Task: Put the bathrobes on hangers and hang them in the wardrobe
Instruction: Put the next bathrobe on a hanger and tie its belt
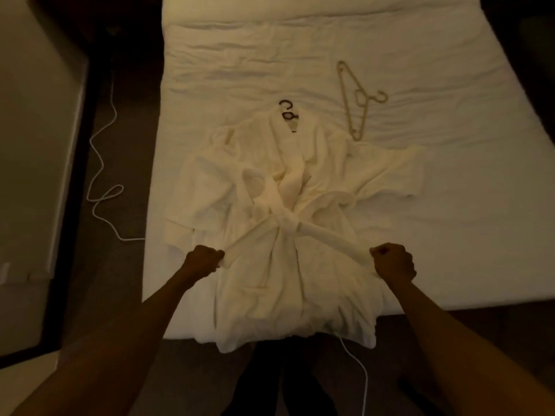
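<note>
Holding: left hand [204, 261] and right hand [393, 262] are each fisted round one end of the belt [330, 238], which is stretched out to both sides.
Left hand: curled tight on the left belt end, at the robe's left edge, over the near part of the bed [450, 205].
Right hand: curled tight on the right belt end, at the robe's right edge, level with the left hand.
Robe [279, 175]: white, lying front up on the bed, collar away from the person, hem hanging over the near bed edge. Its lower half sits between the two hands.
Knot [285, 223]: belt crossed at the waist, just beyond the hands, about midway between them.
Black hanger [286, 111]: inside the robe, hook poking out at the collar, at the far end from the hands.
Tan hanger [356, 100]: bare on the sheet, right of the collar, lower end near the right sleeve, well apart from the hands.
Cord [102, 163]: white, on the dark floor left of the bed.
</note>
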Action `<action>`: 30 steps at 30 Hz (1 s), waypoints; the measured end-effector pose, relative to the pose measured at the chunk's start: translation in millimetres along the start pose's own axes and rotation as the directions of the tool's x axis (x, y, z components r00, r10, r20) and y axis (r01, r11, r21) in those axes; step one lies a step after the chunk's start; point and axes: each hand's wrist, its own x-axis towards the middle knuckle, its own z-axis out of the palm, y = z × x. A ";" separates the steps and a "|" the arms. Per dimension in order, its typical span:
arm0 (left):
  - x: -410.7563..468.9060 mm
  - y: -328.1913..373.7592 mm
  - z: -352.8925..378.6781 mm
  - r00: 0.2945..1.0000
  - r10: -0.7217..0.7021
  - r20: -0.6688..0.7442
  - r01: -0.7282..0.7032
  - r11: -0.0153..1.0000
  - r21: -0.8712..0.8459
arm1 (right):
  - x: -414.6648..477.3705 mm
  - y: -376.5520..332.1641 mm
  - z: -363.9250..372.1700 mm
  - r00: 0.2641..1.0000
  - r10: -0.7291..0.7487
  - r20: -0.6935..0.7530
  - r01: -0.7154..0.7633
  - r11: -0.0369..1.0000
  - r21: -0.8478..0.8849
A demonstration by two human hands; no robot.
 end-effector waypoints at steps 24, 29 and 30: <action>53.1 46.2 42.9 0.815 0.371 -0.445 -0.395 0.918 0.041 | 45.5 -57.1 52.1 0.870 -0.486 0.090 0.494 0.857 -0.149; 34.6 32.8 -2.8 0.785 0.086 -0.613 -0.250 0.950 -0.186 | 58.8 -52.2 7.4 0.944 -0.321 -0.072 0.294 0.921 -0.255; 35.8 26.6 -11.9 0.773 0.005 -0.634 -0.170 0.965 -0.199 | 60.9 -49.4 0.5 0.956 -0.270 -0.117 0.230 0.934 -0.274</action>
